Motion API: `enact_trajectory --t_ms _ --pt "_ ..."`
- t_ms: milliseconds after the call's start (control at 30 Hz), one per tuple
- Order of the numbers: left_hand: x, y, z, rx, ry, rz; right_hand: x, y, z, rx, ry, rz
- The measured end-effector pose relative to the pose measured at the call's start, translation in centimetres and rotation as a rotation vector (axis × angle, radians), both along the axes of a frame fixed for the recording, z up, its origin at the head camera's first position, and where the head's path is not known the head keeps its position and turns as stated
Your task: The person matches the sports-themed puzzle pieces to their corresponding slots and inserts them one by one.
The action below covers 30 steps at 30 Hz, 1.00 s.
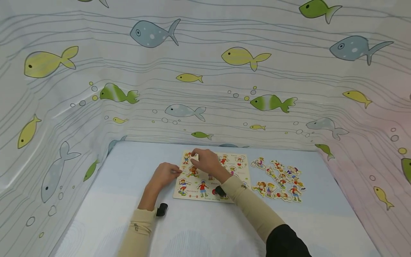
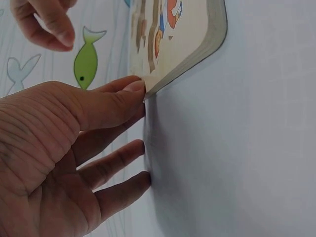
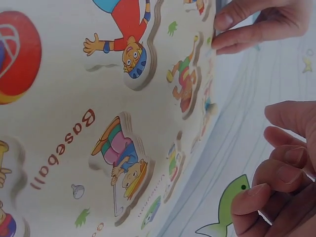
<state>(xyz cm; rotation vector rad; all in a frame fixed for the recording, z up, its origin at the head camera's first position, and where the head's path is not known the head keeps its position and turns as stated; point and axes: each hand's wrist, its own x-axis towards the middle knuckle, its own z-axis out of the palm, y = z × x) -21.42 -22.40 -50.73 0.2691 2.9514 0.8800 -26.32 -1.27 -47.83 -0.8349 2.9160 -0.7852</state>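
A pale wooden puzzle board with printed sports figures lies flat on the table. Thumb and forefinger of my left hand touch its left edge; the other fingertips rest beside it in the left wrist view. Above the board's upper left part hovers my right hand, fingers loosely bent, with nothing visible between them. In the right wrist view, a red-shirted figure and a golfer show in cut-out shapes, near the printed word Baseball. My right forearm hides part of the board's lower right.
Right of the board lie several loose figure pieces, among them a cyclist and a blue-capped figure. A pale cloth covers the table. Fish-patterned curtains enclose the back and sides.
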Motion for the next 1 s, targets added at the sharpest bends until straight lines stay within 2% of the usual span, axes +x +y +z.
enact_trajectory --t_ms 200,500,1000 --pt "-0.1 -0.1 -0.1 0.001 -0.003 0.003 0.8 0.5 0.5 -0.003 0.02 -0.01" --pt "-0.2 -0.2 -0.2 0.011 -0.042 0.021 2.2 1.4 1.3 -0.011 0.057 -0.006" --pt "-0.1 0.0 -0.4 0.003 -0.037 0.038 4.3 3.5 2.1 -0.048 0.115 -0.017"
